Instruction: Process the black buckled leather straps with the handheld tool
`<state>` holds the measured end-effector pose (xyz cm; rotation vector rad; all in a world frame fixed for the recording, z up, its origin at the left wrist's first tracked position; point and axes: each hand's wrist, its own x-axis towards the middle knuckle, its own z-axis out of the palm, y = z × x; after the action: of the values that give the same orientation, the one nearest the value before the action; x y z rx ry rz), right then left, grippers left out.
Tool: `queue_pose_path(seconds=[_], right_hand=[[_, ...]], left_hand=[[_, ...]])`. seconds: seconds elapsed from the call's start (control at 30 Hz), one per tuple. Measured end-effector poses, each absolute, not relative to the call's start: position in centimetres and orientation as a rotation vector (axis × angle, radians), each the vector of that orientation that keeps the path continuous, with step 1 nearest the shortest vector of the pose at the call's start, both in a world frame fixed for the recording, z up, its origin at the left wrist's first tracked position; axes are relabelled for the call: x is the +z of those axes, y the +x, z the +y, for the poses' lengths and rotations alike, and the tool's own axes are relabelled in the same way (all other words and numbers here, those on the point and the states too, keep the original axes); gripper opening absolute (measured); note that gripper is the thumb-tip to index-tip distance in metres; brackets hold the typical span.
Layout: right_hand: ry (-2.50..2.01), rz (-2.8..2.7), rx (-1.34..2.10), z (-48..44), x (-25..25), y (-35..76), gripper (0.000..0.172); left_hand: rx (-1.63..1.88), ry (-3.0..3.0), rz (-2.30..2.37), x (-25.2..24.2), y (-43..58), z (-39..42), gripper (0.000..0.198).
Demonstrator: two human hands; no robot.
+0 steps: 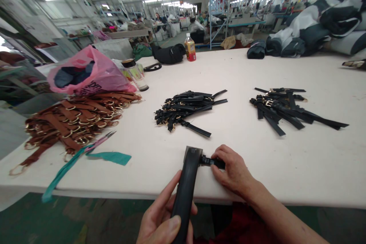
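Observation:
My left hand (167, 217) is wrapped round a long black hand tool (186, 190) with a wider, squared head; its exact kind does not show. Just right of that head, my right hand (233, 167) pinches a short black strap (206, 161) against the table. The strap's near end meets the side of the tool's head; whether they touch I cannot tell. Beyond my hands lies a pile of black buckle straps (188, 108) with gold-coloured metal parts. A second pile of black straps (281, 108) is spread out further right.
Brown straps with metal rings (74, 118) are heaped at the left, near pink-handled scissors (100, 142) and a teal cloth strip (111, 157). Behind stand a pink plastic bag (105, 68), a jar (135, 76), a black pouch (170, 54) and a drink bottle (190, 47). Dark rolls (294, 45) lie back right.

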<state>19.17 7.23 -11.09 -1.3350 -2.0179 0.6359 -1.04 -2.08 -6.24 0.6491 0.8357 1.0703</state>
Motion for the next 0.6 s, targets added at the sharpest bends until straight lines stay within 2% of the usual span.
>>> queue_pose_path(seconds=[0.2,0.6], right_hand=[[-1.327,-2.007,0.62,7.3,-11.2,19.2,0.014],[-1.32,-2.012,0.63,7.3,-11.2,19.2,0.015]], left_hand=[[1.119,0.681,0.881,-5.7,-0.7,-0.7,0.062],[1.158,0.644,0.912,-4.9,-3.0,-2.1,0.06]])
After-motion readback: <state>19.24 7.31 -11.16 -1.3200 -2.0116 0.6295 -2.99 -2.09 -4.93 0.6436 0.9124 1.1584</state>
